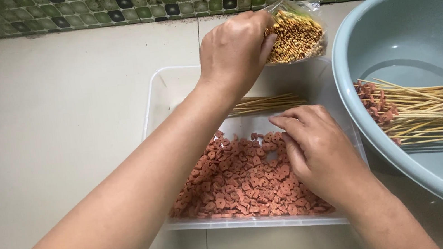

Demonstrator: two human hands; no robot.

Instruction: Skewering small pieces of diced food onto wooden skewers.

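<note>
Head view: two hands, one tray, one basin, one bag.
Left hand (235, 49): upper centre, fingers closed on the clear bag of skewers (296, 33).
Right hand (315, 149): centre, fingertips pinched together over the reddish meat pieces (240, 181) (too many to count).
Clear plastic tray (163, 89): holds the pieces and a few loose skewers (267, 103).
Grey-blue basin (407, 34): right of frame, with loaded skewers (428, 113).
Surface: pale tiled floor (45, 112); green mosaic wall (105, 6) along the top.
</note>
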